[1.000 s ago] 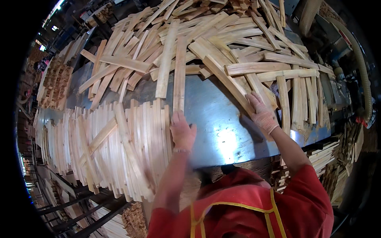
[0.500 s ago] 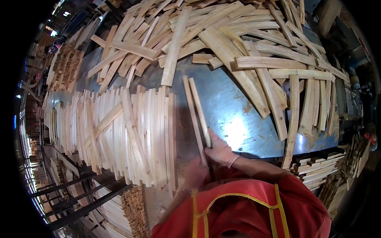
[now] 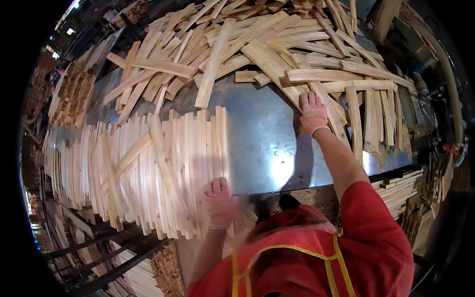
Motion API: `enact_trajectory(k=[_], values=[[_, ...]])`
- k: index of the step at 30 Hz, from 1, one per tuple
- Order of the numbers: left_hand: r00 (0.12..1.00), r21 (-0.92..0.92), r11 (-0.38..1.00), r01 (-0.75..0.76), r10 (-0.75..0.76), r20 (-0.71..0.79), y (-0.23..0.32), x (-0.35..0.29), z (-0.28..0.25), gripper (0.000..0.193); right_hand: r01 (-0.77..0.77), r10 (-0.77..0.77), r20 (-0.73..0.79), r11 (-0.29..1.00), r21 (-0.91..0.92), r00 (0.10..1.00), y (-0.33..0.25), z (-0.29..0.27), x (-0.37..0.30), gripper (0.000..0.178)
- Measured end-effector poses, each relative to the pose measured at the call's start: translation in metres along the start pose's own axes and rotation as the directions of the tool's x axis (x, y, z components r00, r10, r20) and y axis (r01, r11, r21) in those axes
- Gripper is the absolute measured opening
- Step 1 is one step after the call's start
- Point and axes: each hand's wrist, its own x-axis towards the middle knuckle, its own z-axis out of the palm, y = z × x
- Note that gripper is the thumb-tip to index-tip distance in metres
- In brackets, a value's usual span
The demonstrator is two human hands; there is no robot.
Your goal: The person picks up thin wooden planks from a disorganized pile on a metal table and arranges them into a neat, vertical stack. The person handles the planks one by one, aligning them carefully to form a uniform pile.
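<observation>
My left hand [image 3: 219, 202], in a pale pink glove and partly blurred, lies with its fingers over the near right end of a row of narrow wooden slats [image 3: 190, 148]. It appears to touch the last slats of the row. My right hand [image 3: 313, 115], gloved too, is stretched out to the loose pile of boards. Its fingers lie straight and slightly apart on a wide wooden board [image 3: 271, 63] that slants toward me. Beside that hand runs a narrower board [image 3: 330, 110]. The underside of the hand is hidden.
A metal tabletop [image 3: 262, 133] shows between row and pile. Loose boards [image 3: 237, 34] lie crisscrossed at the back. Several slats [image 3: 127, 161] lie slantwise over the row. Stacked wood [image 3: 163, 267] stands below the table's left, more [image 3: 398, 193] at its right. A flexible hose [image 3: 448, 84] hangs far right.
The two slats I held upright between my hands now appear to stand at the row's right end. My right hand has moved away to the pile; my left has moved onto the row.
</observation>
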Motion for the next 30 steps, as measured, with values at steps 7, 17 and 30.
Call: enact_trajectory(k=[7,17,30], values=[[0.97,-0.422,0.891,-0.166,0.071,-0.231,0.043,0.013,0.016,0.09,-0.171,-0.189,0.566,0.836,0.521,0.803,-0.051,-0.071,-0.058,0.044],[0.953,-0.632,0.716,0.299,-0.263,0.153,0.092,0.101,0.045,0.047,-0.23,0.233,0.016,0.944,0.235,0.972,0.101,0.024,-0.021,0.072],[0.811,-0.431,0.883,0.187,-0.386,-0.439,-0.151,-0.024,0.035,0.056,-0.258,-0.404,0.685,0.715,0.649,0.606,-0.166,-0.057,-0.128,0.081]])
